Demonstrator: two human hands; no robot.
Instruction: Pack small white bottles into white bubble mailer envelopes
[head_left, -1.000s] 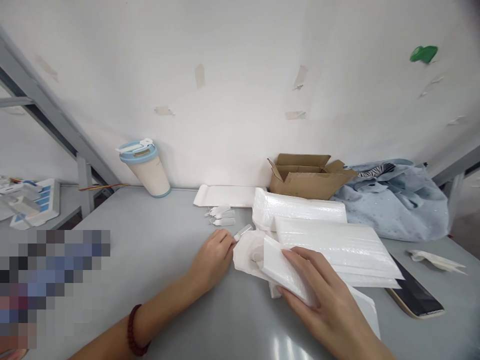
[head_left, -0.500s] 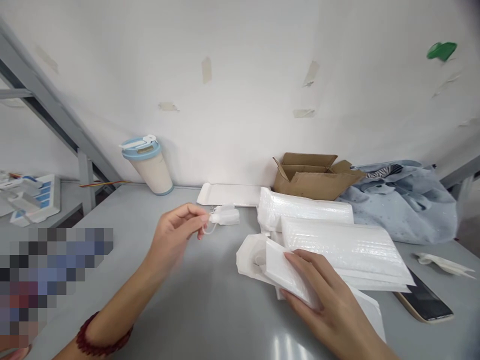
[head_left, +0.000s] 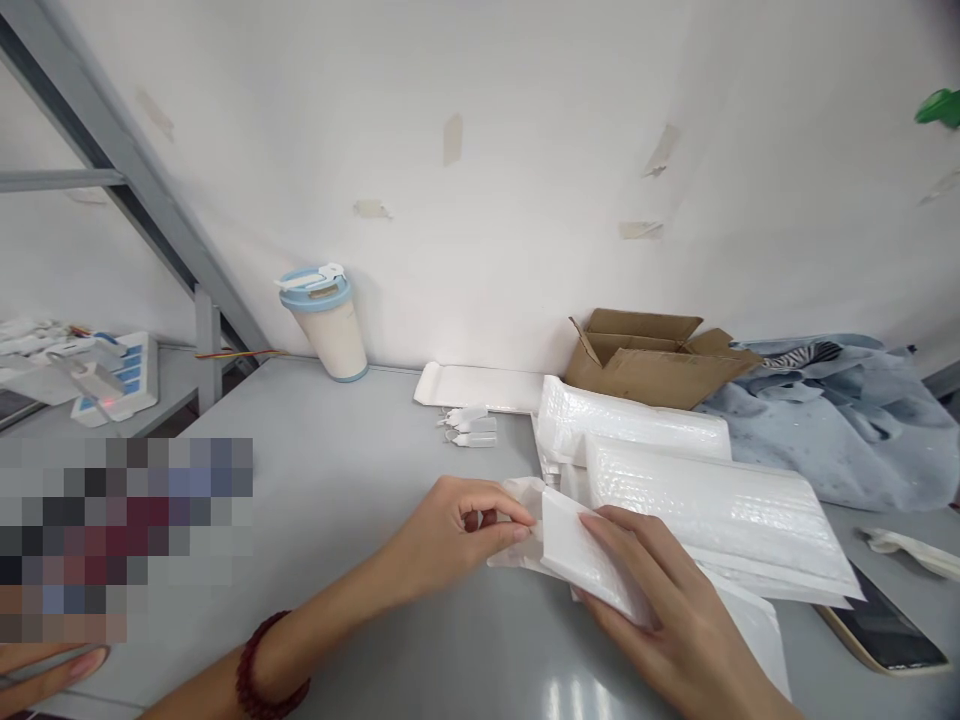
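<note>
While both hands pinch it, white padded envelope (head_left: pixel 592 560), open-mouthed, flat

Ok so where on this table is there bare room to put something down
Bare table runs from the cup forward to the left hand, and along the near edge between the forearms. The right side is crowded: stacked white mailers under the right hand, the cardboard box, blue cloth and phone. Small bottles lie mid-table.
</note>
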